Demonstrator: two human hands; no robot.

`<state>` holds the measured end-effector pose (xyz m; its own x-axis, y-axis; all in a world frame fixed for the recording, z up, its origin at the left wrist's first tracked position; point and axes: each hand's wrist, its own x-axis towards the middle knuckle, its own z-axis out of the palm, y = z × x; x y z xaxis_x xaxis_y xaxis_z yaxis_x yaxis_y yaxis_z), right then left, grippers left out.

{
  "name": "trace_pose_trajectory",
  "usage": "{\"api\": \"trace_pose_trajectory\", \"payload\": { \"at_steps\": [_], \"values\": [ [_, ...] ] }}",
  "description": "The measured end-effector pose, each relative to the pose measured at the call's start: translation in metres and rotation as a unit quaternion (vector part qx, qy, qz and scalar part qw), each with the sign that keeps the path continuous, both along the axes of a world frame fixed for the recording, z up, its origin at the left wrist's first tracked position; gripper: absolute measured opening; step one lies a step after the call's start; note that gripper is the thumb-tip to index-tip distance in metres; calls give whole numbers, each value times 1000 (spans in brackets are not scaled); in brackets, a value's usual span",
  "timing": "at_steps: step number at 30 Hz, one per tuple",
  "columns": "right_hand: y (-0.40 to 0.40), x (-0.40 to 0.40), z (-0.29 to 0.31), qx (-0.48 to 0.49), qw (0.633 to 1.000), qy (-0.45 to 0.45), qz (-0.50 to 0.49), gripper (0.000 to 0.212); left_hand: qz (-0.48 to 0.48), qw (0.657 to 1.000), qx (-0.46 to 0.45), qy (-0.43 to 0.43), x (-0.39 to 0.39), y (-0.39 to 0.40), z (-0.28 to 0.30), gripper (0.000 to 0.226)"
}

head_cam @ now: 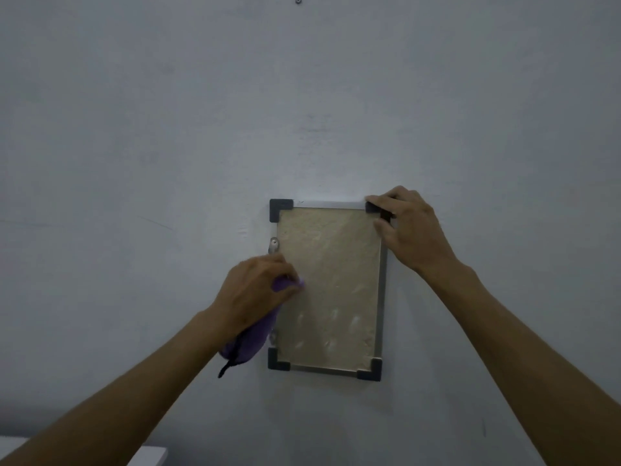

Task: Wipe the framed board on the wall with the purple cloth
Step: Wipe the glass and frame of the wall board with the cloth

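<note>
A small framed board (331, 284) hangs on the pale wall, with a tan cork-like face, a thin silver frame and dark plastic corners. My left hand (255, 290) grips the purple cloth (250, 341) and holds it against the board's left edge, about halfway down. Most of the cloth hangs below the hand, with a black loop dangling from it. My right hand (408, 227) holds the board's top right corner, fingers over the top edge and thumb on the right side of the frame.
A metal mounting clip (274, 245) sits on the frame's left side, another lower down (273, 338). A small screw (297, 0) is in the wall high above. A white ledge (148, 455) shows at the bottom left.
</note>
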<state>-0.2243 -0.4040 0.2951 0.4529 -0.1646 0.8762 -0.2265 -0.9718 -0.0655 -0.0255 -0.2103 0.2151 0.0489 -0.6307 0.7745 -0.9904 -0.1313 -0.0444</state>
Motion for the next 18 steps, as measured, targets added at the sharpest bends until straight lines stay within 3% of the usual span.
{"api": "trace_pose_trajectory", "payload": {
  "at_steps": [2, 4, 6, 9, 11, 15, 18],
  "values": [
    [1, 0, 0, 3, 1000, 0, -1, 41, 18, 995, 88, -53, -4, 1, -10, 27],
    [3, 1, -1, 7, 1000, -3, -1, 40, 28, 991, 93, -93, -4, 1, -10, 27],
    [4, 1, 0, 7, 1000, -2, -3, 40, 33, 994, 40, -94, -3, -2, -5, 26],
    [5, 2, -1, 7, 1000, -5, -6, 39, 32, 994, -107, 13, -1, -6, 10, 20],
    [5, 3, -3, 4, 1000, -8, -12, 40, 28, 989, -137, 38, -2, -9, 12, 17],
    [5, 6, -5, 3, 1000, -16, -18, 40, 26, 994, 57, -89, -12, -12, -4, 25],
    [5, 7, -6, 3, 1000, -20, -18, 40, 36, 993, 49, -104, -11, -13, 1, 28]
  ]
}}
